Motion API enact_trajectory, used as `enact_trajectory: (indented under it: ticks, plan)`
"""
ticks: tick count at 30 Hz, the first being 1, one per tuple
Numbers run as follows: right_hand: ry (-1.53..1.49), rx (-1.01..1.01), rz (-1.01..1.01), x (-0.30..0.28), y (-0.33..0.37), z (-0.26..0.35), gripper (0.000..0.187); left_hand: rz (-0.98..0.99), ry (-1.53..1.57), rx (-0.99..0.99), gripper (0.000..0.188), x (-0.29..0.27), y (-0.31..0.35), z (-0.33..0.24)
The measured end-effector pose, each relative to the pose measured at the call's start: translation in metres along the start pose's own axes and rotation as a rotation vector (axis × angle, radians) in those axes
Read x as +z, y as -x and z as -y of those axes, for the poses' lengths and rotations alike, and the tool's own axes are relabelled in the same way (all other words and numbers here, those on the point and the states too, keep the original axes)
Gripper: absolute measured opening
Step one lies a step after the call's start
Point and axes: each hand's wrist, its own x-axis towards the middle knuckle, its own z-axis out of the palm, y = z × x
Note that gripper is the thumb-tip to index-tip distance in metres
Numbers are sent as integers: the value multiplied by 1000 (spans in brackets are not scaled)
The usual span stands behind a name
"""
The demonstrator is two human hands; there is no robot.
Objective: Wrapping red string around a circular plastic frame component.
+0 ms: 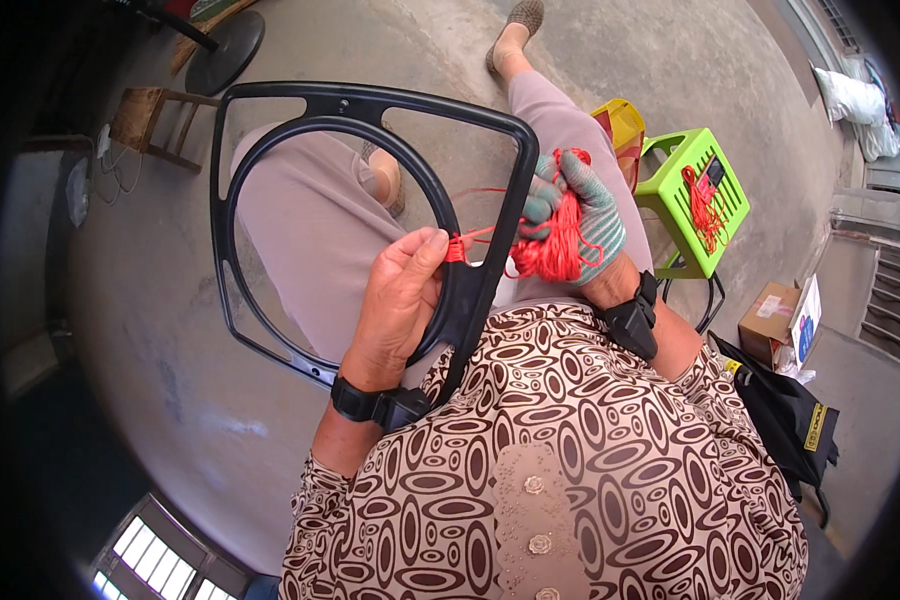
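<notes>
A black frame [511, 130] with an inner ring rests across my lap. Red cord [455, 249] is wound in tight turns around the ring's right side. My bare left hand [402, 288] pinches the ring at these turns, thumb on the cord and the other fingers partly hidden behind. From the turns, a strand runs right past the frame's outer bar to a loose red cord bundle [555, 243]. My right hand [588, 205], in a striped grey-green glove, is closed around the bundle just beyond that bar. Black bands sit on both wrists.
A green plastic stool [674, 200] at the right carries more red cord [707, 215]. Behind it stands something yellow and red [622, 130]. A cardboard box [770, 318] and a black bag [785, 405] lie lower right. A wooden stool [142, 122] stands at left, near a round black base [232, 52].
</notes>
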Motion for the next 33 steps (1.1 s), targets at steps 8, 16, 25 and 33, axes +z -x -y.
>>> enact_trajectory:
  ticks: [8, 16, 25, 33]
  plan:
    - [598, 150, -422, 3, 5, 9, 31, -7, -18, 14, 9, -1, -1, 2]
    - [2024, -405, -325, 27, -11, 26, 29, 17, 9, -46, 13, 3, 0, 3]
    - [193, 354, -84, 33, -59, -29, 38, 122, 141, -94, 21, -1, -1, 13]
    - [227, 358, 492, 29, -53, -20, 68, 92, -81, -20, 24, -2, -3, 17]
